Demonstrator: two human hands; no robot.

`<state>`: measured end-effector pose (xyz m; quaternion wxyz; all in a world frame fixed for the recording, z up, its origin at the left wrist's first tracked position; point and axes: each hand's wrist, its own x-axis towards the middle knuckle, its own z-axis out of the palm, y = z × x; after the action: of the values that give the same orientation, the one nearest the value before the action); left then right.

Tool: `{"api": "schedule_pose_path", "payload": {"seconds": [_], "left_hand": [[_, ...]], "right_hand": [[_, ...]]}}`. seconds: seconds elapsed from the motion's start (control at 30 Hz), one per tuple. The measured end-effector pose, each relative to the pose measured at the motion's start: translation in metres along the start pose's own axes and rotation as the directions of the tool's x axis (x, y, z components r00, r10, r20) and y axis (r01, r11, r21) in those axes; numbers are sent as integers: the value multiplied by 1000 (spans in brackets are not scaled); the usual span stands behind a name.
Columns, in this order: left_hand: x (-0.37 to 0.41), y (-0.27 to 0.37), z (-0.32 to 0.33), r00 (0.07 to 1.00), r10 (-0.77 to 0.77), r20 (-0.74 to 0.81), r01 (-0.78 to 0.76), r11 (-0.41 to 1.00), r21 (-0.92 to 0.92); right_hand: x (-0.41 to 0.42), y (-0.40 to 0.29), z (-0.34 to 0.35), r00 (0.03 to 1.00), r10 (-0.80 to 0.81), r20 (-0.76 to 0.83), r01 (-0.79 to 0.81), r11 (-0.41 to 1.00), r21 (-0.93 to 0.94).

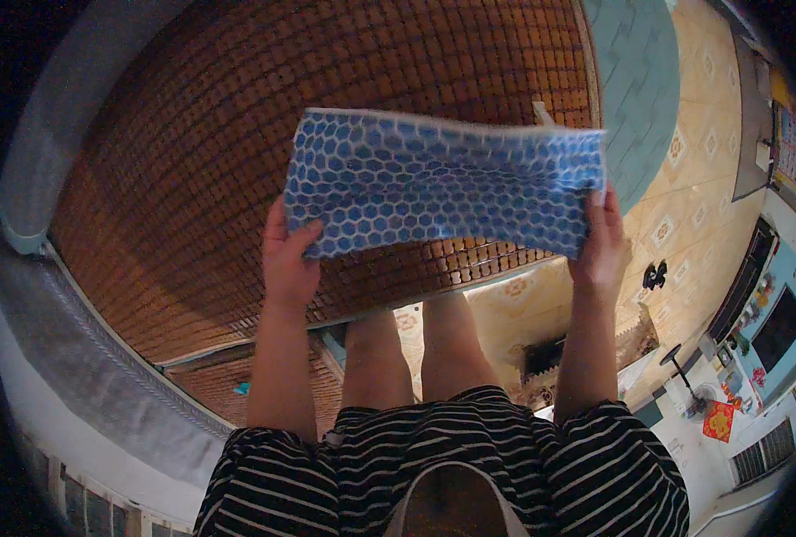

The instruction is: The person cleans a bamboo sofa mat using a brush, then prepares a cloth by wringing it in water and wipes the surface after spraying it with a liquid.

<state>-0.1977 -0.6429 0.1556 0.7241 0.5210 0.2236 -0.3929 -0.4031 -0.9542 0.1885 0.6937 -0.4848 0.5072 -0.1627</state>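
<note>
A blue cloth [431,184] with a white honeycomb pattern and a pale upper edge stretches between my two hands. My left hand [292,258] grips its left side near the lower corner, the thumb lying over the front. On the opposite side, my right hand [599,241] pinches the right edge, fingers towards the top. The cloth is held up in front of me and sags a little along its middle. Its right end looks slightly blurred. Behind it lies a brown mat of small tiles [384,60], partly hidden by the cloth.
A grey padded side [123,362] borders the mat at the left. To the right are a grey-green surface [633,87] and a patterned tile floor [693,174] with black footwear [654,275]. A standing fan [700,403] and a television [779,329] are at the far right.
</note>
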Motion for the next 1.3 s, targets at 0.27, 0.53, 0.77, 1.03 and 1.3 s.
{"api": "schedule_pose_path", "payload": {"seconds": [0.27, 0.53, 0.77, 1.03, 1.3], "left_hand": [[10, -69, -31, 1000, 22, -19, -15, 958, 286], [-14, -38, -27, 997, -32, -76, 28, 998, -50], [-21, -16, -21, 990, -86, -115, 75, 993, -95], [7, -84, -55, 985, 165, -44, -133, 901, 414], [11, -91, -67, 989, 148, -27, -131, 933, 335]], "right_hand": [[14, 74, -15, 968, 215, -128, -225, 972, -69], [-27, 2, 9, 987, -138, 82, 130, 987, 93], [1, -10, 6, 991, 102, 88, -108, 991, 73], [15, 59, 9, 988, -42, -147, -43, 847, -529], [-55, 72, 122, 902, -161, 402, 404, 644, -649]]}}
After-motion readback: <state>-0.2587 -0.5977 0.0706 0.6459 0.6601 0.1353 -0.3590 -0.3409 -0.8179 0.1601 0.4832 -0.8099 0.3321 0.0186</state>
